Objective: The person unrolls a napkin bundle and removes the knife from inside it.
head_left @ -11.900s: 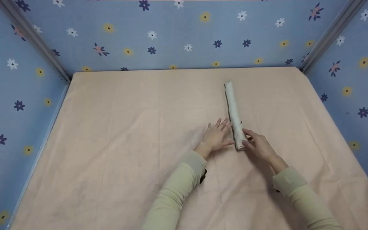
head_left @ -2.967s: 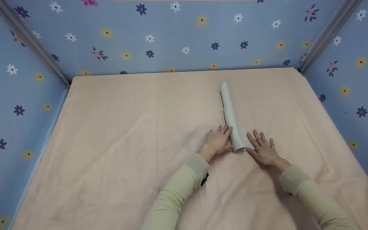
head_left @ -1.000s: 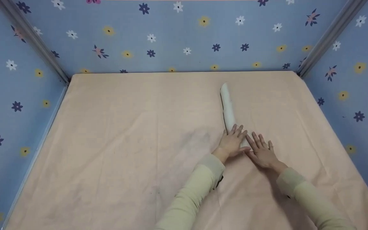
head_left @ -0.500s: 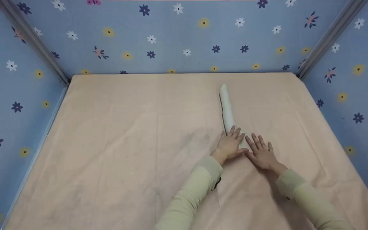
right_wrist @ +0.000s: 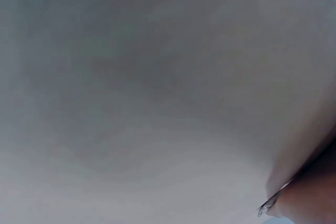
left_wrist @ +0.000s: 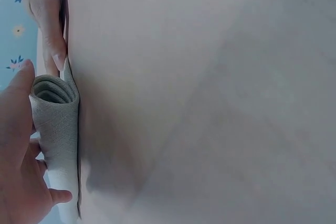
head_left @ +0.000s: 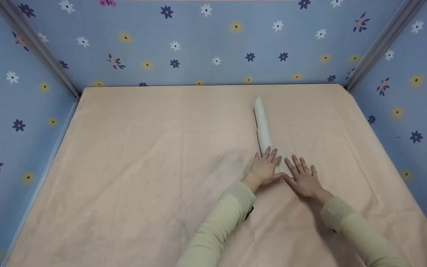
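Observation:
A pale grey-green cloth (head_left: 262,126), rolled into a long tube, lies on the table, pointing away from me. Its near end shows a spiral of layers in the left wrist view, where the rolled cloth (left_wrist: 58,140) has a loose edge running toward the other hand. My left hand (head_left: 264,170) rests over the near part of the roll with fingers extended. Flat beside it, my right hand (head_left: 304,178) presses with spread fingers on the unrolled flap at the right. The two thumbs nearly meet. Only part of the right hand (right_wrist: 310,200) shows in the right wrist view.
A peach cover (head_left: 135,148) with creases spreads over the table. Blue flowered walls (head_left: 198,44) stand at the back and both sides, with grey posts (head_left: 39,48) in the corners.
My right hand went from fingering the roll's near end to lying flat on an unrolled flap. The left hand moved right onto the roll, then slid slightly back left.

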`<state>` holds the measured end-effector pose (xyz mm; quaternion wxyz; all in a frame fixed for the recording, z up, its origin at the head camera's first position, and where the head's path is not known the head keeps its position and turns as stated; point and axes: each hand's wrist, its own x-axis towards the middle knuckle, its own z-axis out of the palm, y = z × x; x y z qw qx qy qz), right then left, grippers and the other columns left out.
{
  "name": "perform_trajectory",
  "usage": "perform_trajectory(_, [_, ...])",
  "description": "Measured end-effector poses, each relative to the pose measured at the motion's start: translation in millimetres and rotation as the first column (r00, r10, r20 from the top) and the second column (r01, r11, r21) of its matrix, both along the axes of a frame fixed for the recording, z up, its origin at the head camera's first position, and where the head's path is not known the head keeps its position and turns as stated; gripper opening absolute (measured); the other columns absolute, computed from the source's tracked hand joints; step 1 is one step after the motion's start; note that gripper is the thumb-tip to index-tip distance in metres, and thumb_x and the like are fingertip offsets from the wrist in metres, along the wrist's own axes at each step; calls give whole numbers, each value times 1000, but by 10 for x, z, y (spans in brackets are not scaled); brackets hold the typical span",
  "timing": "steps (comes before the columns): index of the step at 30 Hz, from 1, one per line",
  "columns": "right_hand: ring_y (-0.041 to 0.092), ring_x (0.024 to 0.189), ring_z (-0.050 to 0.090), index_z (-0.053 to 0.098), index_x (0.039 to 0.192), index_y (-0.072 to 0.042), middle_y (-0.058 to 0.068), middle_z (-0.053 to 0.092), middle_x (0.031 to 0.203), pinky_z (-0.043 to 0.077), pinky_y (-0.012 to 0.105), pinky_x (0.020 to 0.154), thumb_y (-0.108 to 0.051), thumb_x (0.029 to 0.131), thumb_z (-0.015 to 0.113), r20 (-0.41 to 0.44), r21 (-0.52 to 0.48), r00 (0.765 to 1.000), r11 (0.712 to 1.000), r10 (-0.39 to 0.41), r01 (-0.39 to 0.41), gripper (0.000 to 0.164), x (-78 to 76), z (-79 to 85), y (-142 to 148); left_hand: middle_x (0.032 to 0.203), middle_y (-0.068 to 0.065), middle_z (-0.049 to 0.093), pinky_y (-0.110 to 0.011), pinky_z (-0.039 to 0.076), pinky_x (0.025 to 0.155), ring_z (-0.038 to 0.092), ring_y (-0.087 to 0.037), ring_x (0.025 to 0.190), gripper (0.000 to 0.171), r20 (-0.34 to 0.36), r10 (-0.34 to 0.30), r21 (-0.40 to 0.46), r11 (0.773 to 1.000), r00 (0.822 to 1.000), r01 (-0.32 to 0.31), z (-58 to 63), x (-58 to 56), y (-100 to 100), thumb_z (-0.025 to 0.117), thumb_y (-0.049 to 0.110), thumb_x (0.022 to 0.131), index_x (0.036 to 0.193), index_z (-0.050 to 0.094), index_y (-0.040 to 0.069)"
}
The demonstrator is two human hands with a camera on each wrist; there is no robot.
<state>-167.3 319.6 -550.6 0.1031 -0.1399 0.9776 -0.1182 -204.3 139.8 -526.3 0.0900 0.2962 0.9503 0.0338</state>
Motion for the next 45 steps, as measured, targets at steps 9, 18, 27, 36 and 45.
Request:
perform_trajectory(9, [36, 132, -3, 11, 143, -13, 15, 1, 147, -6, 62, 98, -50, 93, 28, -7, -16, 1000, 1000, 4, -4, 65, 6, -6, 8, 148, 1, 9, -45, 21, 103, 3, -19, 134, 72, -14, -6, 12, 1000, 1000, 6, -6, 23, -92, 22, 67, 83, 141, 26, 25])
perform_trajectory(18, [37, 132, -1, 13, 143, -12, 16, 3, 147, -3, 62, 98, -47, 94, 30, -12, -13, 1000, 1000, 2, -2, 62, 11, 10, -4, 148, 2, 9, -45, 23, 103, 6, -19, 134, 68, 0, -19, 67, 998, 1000, 19, 13, 32, -198, 27, 64, 84, 140, 29, 25])
perform_trajectory(27, [36, 132, -2, 13, 143, -12, 15, 3, 147, -4, 61, 98, -46, 94, 31, -12, -13, 1000, 1000, -5, 5, 62, 10, 12, -9, 148, 1, 8, -46, 21, 103, 5, -20, 134, 66, 24, -24, 92, 996, 999, 22, 19, 31, -252, 31, 61, 86, 140, 28, 23])
perform_trajectory(36, [35, 132, -3, 13, 143, -13, 14, 2, 147, -4, 61, 98, -47, 93, 30, -14, -4, 1000, 1000, -9, 9, 62, -3, -8, -2, 148, 1, 7, -45, 21, 104, 4, -20, 134, 66, 27, -29, 100, 995, 999, 26, -2, 26, -281, 31, 60, 86, 140, 27, 23])
perform_trajectory(45, [36, 132, -4, 10, 143, -13, 15, 0, 147, -5, 62, 98, -49, 93, 26, 5, -6, 1000, 1000, -8, 8, 64, -1, -12, -4, 148, 2, 5, -47, 24, 102, 6, -20, 134, 67, 9, -25, 77, 997, 1000, 24, -16, 34, -322, 30, 61, 86, 141, 25, 24])
